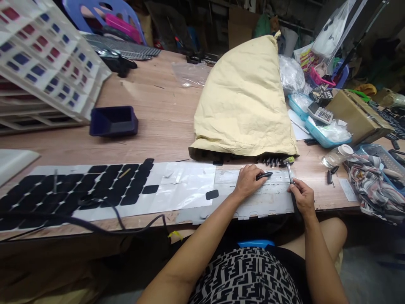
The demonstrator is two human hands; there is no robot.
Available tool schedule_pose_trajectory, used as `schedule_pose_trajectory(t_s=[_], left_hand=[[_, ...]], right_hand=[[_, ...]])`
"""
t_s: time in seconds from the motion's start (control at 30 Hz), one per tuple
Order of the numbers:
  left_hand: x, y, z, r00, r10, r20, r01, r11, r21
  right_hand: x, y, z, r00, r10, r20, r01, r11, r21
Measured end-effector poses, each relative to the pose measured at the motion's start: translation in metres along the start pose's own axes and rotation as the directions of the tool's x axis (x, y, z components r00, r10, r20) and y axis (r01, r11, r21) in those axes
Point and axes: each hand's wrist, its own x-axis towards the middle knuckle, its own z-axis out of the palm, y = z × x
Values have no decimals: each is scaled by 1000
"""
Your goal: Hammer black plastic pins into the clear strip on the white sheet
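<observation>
Head view, right of centre: my left hand (249,182) pinches a small black piece (265,175) above a grey board (198,214); my right hand (303,197) grips what looks like a hammer (290,173).

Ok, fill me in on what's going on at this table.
A person is working at the table. Their left grip holds a small black part at the gray board; whether the part touches it is unclear. Their right grip holds a hammer-like tool, its head near the yellow sack. More black pieces lie by the sack's near edge.
</observation>
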Motion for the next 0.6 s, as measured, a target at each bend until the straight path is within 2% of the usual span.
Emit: schedule_pose_trajectory(t_s=[0.13, 0.2, 0.27, 0.3, 0.37, 0.4, 0.43, 0.47, 0.53, 0.6], left_hand=[[-11, 12, -4, 978, 176, -110, -186, 978, -89], [-26, 26, -5, 952, 291, -97, -302, 943, -140], [-49, 42, -2, 905, 425, 11, -414, 888, -202], [-62, 49, 1, 864, 494, 98, -462, 855, -236], [-87, 58, 11, 746, 597, 297, -523, 800, -294], [-98, 60, 17, 689, 608, 394, -524, 794, -309], [-108, 58, 23, 650, 587, 482, -499, 808, -312], [-115, 55, 30, 632, 539, 556, -447, 841, -306], [-124, 43, 42, 641, 381, 667, -273, 925, -265], [-128, 26, 52, 646, 168, 744, -58, 984, -171]], right_hand=[[1, 3, -2, 999, 34, -24, -31, 992, 124], [1, 2, -3, 999, 40, -17, -36, 987, 154], [1, 3, -4, 999, 45, -12, -42, 985, 166], [1, 3, -5, 999, 47, -13, -44, 985, 167], [2, 5, -5, 999, 49, -18, -45, 985, 168], [3, 6, -5, 999, 48, -22, -43, 984, 172], [3, 7, -4, 999, 45, -23, -40, 984, 175], [3, 7, -4, 999, 41, -22, -37, 983, 177], [3, 8, -3, 999, 39, -17, -35, 984, 173], [2, 8, -3, 999, 38, -12, -36, 985, 166]])
